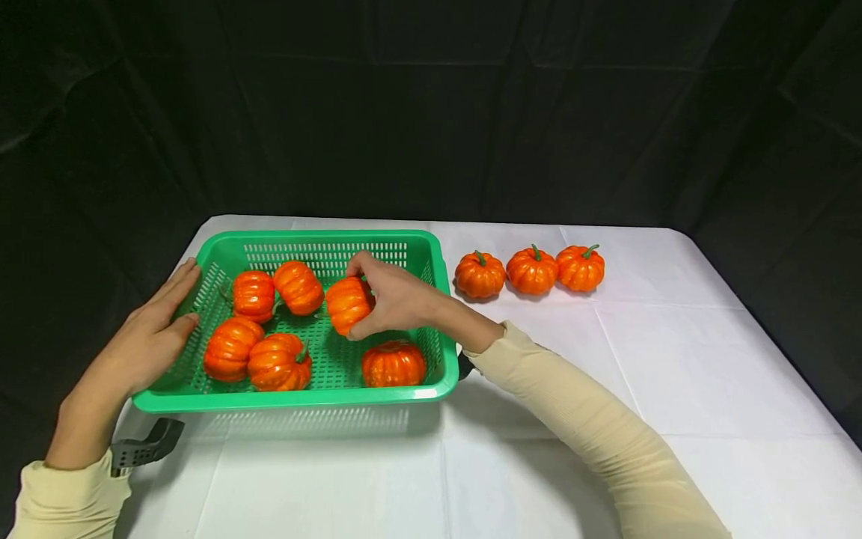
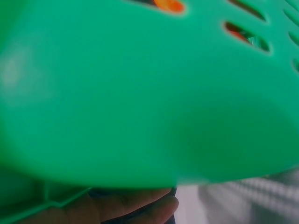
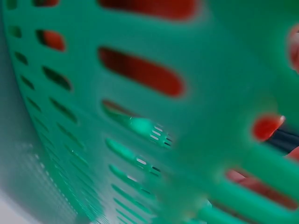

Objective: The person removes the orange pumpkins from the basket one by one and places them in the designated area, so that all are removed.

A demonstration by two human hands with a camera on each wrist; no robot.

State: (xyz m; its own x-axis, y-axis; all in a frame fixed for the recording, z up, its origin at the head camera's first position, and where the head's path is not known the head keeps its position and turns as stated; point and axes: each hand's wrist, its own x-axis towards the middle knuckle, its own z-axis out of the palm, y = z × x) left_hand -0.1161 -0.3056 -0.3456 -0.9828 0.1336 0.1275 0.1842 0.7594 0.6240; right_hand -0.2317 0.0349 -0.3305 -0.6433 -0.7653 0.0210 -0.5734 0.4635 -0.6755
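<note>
A green plastic basket (image 1: pixel 292 403) with slotted walls holds several small orange pumpkins. Inside it, my right hand (image 1: pixel 399 296) grips one pumpkin (image 1: pixel 346 305) between thumb and fingers, near the basket's middle. Another pumpkin (image 1: pixel 394 364) lies just below that hand, at the front right of the basket. My left hand (image 1: pixel 150 337) rests along the basket's left rim with its fingers fairly straight. The left wrist view is mostly filled by the green wall (image 2: pixel 107 102), with fingers (image 2: pixel 135 203) low in the picture. Slots in the wall (image 3: pixel 210 93) cover the right wrist view.
To the right of the basket, three pumpkins stand in a row on the white tablecloth, the middle one (image 1: pixel 532 270) beside the rightmost (image 1: pixel 581 268). Four-sided basket walls rise around the ones inside, such as the pumpkin (image 1: pixel 299 287) at the back. A black curtain (image 1: pixel 471 135) hangs behind the table.
</note>
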